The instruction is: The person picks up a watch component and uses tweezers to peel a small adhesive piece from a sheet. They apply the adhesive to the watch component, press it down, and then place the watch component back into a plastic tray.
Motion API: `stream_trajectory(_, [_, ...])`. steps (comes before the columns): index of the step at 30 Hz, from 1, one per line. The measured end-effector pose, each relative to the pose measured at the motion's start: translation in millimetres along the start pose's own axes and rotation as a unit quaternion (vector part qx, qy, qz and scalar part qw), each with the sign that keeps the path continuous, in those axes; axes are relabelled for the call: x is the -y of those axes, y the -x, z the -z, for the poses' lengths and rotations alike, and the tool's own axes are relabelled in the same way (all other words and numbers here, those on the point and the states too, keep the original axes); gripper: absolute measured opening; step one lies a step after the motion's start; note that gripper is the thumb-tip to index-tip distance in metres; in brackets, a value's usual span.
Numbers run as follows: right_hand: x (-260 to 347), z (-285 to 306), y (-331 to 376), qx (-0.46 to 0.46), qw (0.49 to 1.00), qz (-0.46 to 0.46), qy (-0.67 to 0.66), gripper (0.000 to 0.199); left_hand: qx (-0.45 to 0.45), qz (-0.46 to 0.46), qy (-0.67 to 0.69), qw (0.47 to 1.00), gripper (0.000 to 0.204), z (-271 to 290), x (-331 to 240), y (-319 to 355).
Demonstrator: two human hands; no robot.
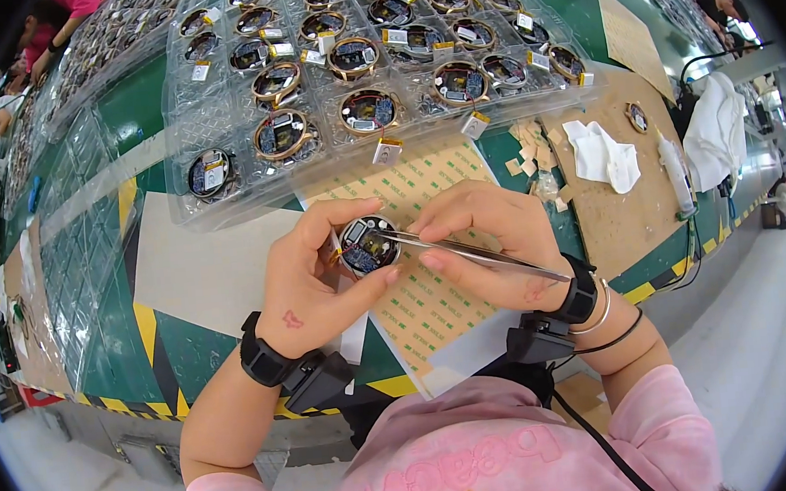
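Between the thumb and fingers of my left hand [307, 276] is a round watch case [362, 251], its open side up, with a dark circuit board and small parts showing inside. My right hand [496, 246] pinches a pair of metal tweezers [483, 253]. The tweezers' tips reach into the case near its right side; whether they grip a part is too small to tell. Under both hands lies a tan sheet of adhesive pieces [432, 312] with green print.
Clear plastic trays [248, 188] of similar watch cases with small batteries fill the far side. At right, a brown board [619, 212] carries white cloths [603, 154], a glue-like tube [675, 174] and a single case [636, 118]. Grey card [198, 262] lies left. Other people work farther off.
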State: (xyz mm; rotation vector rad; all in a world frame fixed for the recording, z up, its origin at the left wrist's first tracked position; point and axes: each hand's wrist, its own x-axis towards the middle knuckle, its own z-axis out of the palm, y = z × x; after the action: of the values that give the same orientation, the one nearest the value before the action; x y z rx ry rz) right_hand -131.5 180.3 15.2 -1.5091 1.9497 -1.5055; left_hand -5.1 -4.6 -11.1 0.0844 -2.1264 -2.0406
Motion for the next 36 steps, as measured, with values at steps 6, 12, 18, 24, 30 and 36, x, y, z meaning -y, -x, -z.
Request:
stream_trajectory(6, [-4.5, 0.6, 0.9, 0.021, 0.996, -0.049, -0.070, 0.015, 0.014, -0.001, -0.010, 1.000, 0.053, 1.7, 1.5, 0.5])
stream_trajectory(12, [-6.5, -2.8, 5.5, 0.000, 0.940, -0.178, -0.291, 0.012, 0.025, 0.003, -0.019, 1.000, 0.053, 2.1, -1.8, 1.7])
stream_trajectory(18, [-8.6, -0.3, 5.2, 0.019, 0.937, -0.193, -0.290, 0.009, 0.026, -0.011, -0.014, 1.000, 0.053, 1.7, -0.4, 3.2])
stream_trajectory(24, [-6.9, 2.7, 3.1, 0.010, 0.930, -0.195, -0.310, 0.008, 0.032, -0.006, 0.007, 0.999, 0.053, 0.9, -5.1, 1.0])
stream_trajectory(30, [-12.4, 1.8, -1.3, 0.033, 0.926, -0.191, -0.323, 0.006, 0.033, -0.008, 0.027, 0.999, 0.053, 5.1, 1.1, -0.6])
stream_trajectory(36, [-3.4, 3.5, -2.2, 0.002, 0.941, -0.163, -0.296, 0.007, 0.023, -0.007, -0.008, 1.000, 0.055, 5.8, -2.1, 1.1])
